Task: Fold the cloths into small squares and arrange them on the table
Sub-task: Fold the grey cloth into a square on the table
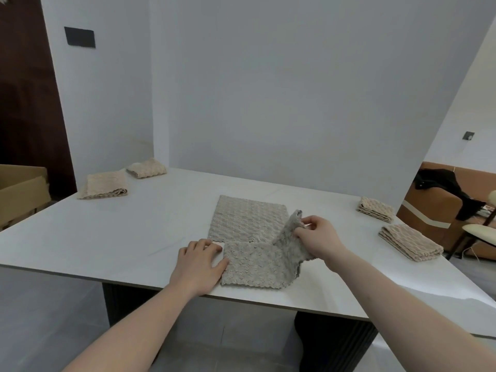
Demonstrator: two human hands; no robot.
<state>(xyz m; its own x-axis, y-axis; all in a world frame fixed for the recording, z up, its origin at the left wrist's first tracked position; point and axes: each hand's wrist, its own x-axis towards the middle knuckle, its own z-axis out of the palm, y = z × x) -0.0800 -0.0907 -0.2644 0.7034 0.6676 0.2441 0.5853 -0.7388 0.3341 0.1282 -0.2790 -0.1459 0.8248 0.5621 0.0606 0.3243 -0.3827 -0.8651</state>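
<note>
Beige folded cloths sit at the white desk's (107, 232) corners: two far left (103, 185) (146, 168), two right (375, 209) (410, 242). Mid-desk, near the front edge, a grey cloth (255, 261) overlaps a flat beige cloth (248, 218). The left hand (197, 264) presses its left edge, fingers spread flat. The right hand's (319, 236) fingers pinch its lifted right corner, pointing upward. No writing is visible.
</note>
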